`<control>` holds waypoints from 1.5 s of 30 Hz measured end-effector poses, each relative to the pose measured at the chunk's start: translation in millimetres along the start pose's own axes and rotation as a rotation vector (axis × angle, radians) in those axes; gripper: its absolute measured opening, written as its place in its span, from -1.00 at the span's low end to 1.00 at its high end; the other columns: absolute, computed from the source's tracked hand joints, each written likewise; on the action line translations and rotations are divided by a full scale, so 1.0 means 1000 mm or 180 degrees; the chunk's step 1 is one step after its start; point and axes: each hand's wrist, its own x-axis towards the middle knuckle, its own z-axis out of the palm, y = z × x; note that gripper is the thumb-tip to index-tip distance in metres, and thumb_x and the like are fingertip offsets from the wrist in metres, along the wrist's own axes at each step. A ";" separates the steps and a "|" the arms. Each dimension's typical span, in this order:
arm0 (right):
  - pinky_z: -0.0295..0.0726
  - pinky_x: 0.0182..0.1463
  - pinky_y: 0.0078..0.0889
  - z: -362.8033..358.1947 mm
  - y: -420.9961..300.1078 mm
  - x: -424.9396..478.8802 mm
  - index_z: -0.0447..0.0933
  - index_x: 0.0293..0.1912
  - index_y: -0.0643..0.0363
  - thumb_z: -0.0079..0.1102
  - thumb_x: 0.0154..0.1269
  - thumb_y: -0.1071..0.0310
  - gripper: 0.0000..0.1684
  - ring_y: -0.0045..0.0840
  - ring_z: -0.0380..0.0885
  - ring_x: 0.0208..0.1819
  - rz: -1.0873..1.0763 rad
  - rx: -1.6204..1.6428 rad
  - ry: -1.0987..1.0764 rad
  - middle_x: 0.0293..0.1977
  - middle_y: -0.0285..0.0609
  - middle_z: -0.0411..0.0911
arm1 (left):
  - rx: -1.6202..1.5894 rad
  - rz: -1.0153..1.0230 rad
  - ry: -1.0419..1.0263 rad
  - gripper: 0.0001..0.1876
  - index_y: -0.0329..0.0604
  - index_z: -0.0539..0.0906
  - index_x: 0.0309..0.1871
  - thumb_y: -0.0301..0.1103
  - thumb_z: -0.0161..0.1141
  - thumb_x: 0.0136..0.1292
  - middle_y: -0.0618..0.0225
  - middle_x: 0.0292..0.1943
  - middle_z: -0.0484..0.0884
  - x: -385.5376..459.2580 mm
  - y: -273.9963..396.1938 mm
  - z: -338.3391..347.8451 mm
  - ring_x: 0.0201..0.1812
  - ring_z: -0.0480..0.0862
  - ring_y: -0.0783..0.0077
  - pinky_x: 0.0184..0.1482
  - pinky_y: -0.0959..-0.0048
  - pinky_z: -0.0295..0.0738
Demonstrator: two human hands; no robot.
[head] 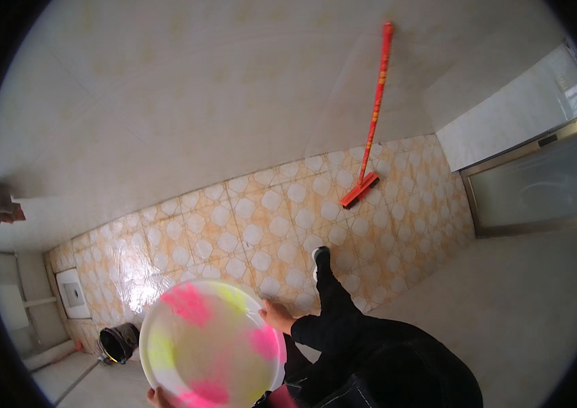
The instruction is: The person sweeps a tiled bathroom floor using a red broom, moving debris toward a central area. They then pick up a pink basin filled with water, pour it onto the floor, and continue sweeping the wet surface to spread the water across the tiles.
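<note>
A round plastic basin (217, 347), whitish with pink and yellow-green patches, is held tilted at the lower middle. My right hand (278, 317) grips its rim on the right, with the fingers on the edge. My left hand (158, 398) holds the rim at the lower left, partly cut off by the picture's bottom edge. Nothing distinct can be made out inside the basin. Beyond my shoe (322, 257), a floor brush (360, 190) with an orange head and dark bristles rests on the tiles, its red patterned handle leaning against the wall.
A dark bucket (119, 342) stands left of the basin. Farther left, a white squat toilet (72, 293) is set in the floor. The patterned tiles (263, 245) shine as if wet at left. A metal-framed frosted door (538, 178) is at right.
</note>
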 end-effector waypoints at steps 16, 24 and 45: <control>0.43 -0.38 -0.07 -0.113 0.018 -0.058 0.30 -0.20 0.30 0.01 0.15 0.12 -0.59 -0.04 0.49 -0.43 0.0709 0.0282 0.0792 -0.55 0.11 0.48 | 0.0026 0.0582 -0.0607 -0.91 -0.27 0.44 -0.53 -0.50 0.08 0.05 0.41 -0.64 0.42 0.046 0.058 0.129 -0.63 0.38 0.46 -0.59 0.48 0.28; 0.47 -0.27 -0.12 -0.174 0.033 -0.076 0.31 -0.07 0.34 -0.01 0.16 0.12 -0.51 -0.06 0.51 -0.32 0.0880 0.0393 0.1581 -0.42 0.15 0.51 | 0.0429 0.1536 -0.1516 -0.90 -0.39 0.49 -0.53 -0.52 -0.02 -0.07 0.48 -0.60 0.44 0.038 0.141 0.229 -0.60 0.36 0.63 -0.55 0.57 0.25; 0.46 -0.33 -0.13 -0.549 0.129 0.041 0.51 -0.53 0.37 -0.04 -0.05 0.34 -0.74 -0.05 0.50 -0.39 -0.0022 -0.0385 0.2421 -0.52 0.17 0.48 | 0.3071 0.3987 -0.2462 -0.89 -0.23 0.47 -0.67 -0.41 0.03 -0.16 0.00 -0.63 0.46 -0.106 0.220 0.482 -0.58 0.48 0.00 -0.59 0.24 0.25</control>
